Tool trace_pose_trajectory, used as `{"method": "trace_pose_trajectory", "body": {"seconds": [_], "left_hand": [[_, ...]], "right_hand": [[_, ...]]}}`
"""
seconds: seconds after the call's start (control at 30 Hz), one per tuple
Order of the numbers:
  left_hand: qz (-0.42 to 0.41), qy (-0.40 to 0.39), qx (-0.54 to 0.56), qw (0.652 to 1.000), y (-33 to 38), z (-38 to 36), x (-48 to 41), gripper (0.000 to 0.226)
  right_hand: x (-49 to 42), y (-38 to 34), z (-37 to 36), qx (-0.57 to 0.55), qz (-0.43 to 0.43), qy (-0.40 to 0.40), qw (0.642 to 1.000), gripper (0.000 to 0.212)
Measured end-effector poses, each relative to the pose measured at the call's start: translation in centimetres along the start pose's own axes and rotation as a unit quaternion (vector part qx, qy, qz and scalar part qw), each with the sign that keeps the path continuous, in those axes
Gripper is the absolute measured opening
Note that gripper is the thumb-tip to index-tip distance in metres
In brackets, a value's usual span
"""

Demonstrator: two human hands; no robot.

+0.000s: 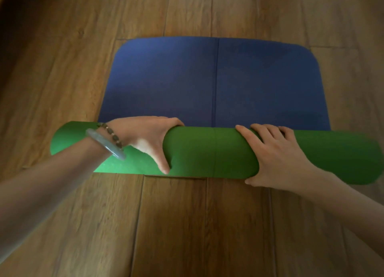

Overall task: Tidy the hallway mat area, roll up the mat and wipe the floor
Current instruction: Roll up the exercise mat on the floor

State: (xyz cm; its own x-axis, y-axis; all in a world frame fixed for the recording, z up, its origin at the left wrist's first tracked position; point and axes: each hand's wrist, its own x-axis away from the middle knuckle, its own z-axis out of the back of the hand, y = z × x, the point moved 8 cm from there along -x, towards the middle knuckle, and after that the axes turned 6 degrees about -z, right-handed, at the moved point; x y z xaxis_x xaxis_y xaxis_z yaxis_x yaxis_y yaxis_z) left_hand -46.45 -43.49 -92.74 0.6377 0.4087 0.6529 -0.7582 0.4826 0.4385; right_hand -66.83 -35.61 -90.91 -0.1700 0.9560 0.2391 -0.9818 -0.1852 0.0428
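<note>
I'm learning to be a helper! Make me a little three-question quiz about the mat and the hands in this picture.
1. True or false: the mat is already rolled up all the way.
2. Which colour shows on the rolled part? A) red B) green C) yellow
3. Fill in: the bracelets are on the ___ wrist.

Key
1. False. A wide blue stretch of it lies flat on the wooden floor.
2. B. The roll shows green; the flat part shows blue.
3. Left. The left hand and the right hand both grip the roll, fingers over its top and thumbs on its near side.
</note>
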Motion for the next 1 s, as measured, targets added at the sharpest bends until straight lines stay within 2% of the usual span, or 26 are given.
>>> {"method": "trace_pose_trajectory", "body": {"seconds": [0.03, 0.1, 0.17, 0.27, 0.37, 0.47, 0.57, 0.63, 0.73, 0.8, 0.93, 1.0], "left_hand": [[0.001, 0.021, -0.02, 1.0, 0.1, 0.2, 0.4, 0.12], [0.0, 0.091, -0.133, 0.987, 0.7, 0.1, 1.2, 0.138], [-0.015, 0.183, -0.265, 0.947, 2.1, -0.8, 2.0, 0.15], [-0.014, 0.274, -0.286, 0.918, 3.0, -1.4, 2.2, 0.149], [-0.007, 0.296, -0.278, 0.914, 2.8, -0.3, 1.6, 0.14], [-0.004, 0.271, -0.294, 0.917, 2.4, 0.3, 1.0, 0.135], [0.0, 0.262, -0.307, 0.915, 1.9, 0.3, 0.7, 0.132], [0.003, 0.252, -0.317, 0.914, 2.0, 0.5, 0.7, 0.131], [0.006, 0.205, -0.299, 0.932, 1.5, 1.2, -0.1, 0.129], [-0.001, 0.187, -0.271, 0.944, 1.2, 2.3, -0.7, 0.13], [0.001, 0.141, -0.206, 0.968, 0.6, 3.6, -1.6, 0.131], [0.0, 0.171, -0.208, 0.963, 0.6, 3.9, -1.1, 0.131]], "right_hand": [[-0.5, 0.2, 0.0, 0.005, 0.004, -0.016, 1.0, 0.12], [-1.4, 0.5, -0.1, 0.01, 0.015, -0.08, 0.997, 0.118], [-2.6, 0.9, -0.2, -0.011, 0.015, -0.145, 0.989, 0.12], [-4.3, 1.6, 0.3, -0.056, 0.003, -0.206, 0.977, 0.122], [-5.4, 1.9, 0.3, -0.095, -0.006, -0.259, 0.961, 0.122], [-5.9, 2.2, 0.5, -0.115, -0.018, -0.29, 0.95, 0.122], [-5.1, 2.2, 1.1, -0.082, -0.02, -0.229, 0.97, 0.124], [-3.3, 1.4, 1.2, -0.031, -0.01, -0.112, 0.993, 0.127], [-0.2, 0.4, 0.3, 0.008, -0.025, 0.042, 0.999, 0.135], [-0.1, 0.6, -0.3, 0.015, -0.032, 0.078, 0.996, 0.135], [-1.8, 1.4, 0.5, 0.03, -0.047, 0.099, 0.994, 0.124], [-2.5, 1.6, 0.7, 0.026, -0.043, 0.101, 0.994, 0.117]]}}
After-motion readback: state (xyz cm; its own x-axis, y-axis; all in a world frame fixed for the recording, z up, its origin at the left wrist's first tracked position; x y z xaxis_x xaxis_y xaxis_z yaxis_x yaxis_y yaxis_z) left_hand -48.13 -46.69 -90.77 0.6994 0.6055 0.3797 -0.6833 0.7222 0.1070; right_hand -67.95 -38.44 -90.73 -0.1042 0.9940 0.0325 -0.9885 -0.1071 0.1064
